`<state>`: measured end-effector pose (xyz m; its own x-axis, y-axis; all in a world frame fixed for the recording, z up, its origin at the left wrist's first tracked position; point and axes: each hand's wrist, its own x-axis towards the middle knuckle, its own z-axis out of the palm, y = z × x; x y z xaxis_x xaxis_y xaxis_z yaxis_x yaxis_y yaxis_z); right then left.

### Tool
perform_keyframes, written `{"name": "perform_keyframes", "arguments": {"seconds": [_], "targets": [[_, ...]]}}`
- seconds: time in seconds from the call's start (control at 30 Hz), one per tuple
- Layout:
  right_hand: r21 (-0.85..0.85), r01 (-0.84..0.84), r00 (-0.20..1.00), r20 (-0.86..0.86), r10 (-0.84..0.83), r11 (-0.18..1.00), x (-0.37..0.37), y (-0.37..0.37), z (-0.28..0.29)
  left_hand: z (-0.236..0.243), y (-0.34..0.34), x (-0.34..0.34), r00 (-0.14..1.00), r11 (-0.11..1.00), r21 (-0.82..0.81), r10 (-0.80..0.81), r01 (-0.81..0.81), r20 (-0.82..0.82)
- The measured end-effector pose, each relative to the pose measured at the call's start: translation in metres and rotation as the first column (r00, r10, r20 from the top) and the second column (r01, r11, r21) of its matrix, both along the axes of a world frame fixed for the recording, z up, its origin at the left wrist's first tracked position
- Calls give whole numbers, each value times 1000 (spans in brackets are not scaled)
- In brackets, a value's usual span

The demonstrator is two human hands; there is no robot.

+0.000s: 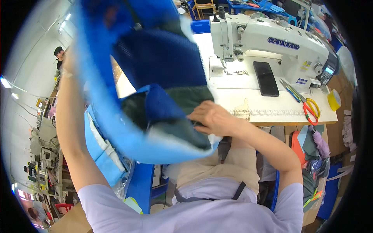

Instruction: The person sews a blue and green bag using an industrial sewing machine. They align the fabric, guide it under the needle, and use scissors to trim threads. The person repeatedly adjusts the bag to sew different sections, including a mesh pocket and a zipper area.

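Note:
A large light-blue sewn fabric piece, shaped like an open bag, hangs in front of me, tilted and blurred by motion. Inside it are a dark blue mesh panel and dark green lining. My right hand pinches the green and blue cloth at its lower right edge. My left hand is raised at the bag's far left side. Its fingers are smeared and hidden behind the cloth, so their grip does not show.
A white sewing machine stands on the table at right. Near it lie a black phone, red-and-yellow-handled scissors and a yellow tape roll. Blue cut pieces are stacked at left; fabric scraps fill the lower right.

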<state>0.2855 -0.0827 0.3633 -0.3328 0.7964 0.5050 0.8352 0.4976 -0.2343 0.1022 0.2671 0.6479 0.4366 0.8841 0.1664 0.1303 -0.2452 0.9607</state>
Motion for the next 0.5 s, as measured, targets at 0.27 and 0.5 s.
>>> {"name": "perform_keyframes", "arguments": {"seconds": [0.27, 0.5], "targets": [[-49, 147, 986, 91, -142, 988, -7, -14, -59, -110, -101, 91, 914, 780, 486, -388, 394, -117], [47, 232, 971, 53, -235, 972, -52, -23, -51, -257, -89, 141, 552, 476, 579, 212, 662, -807]]}}
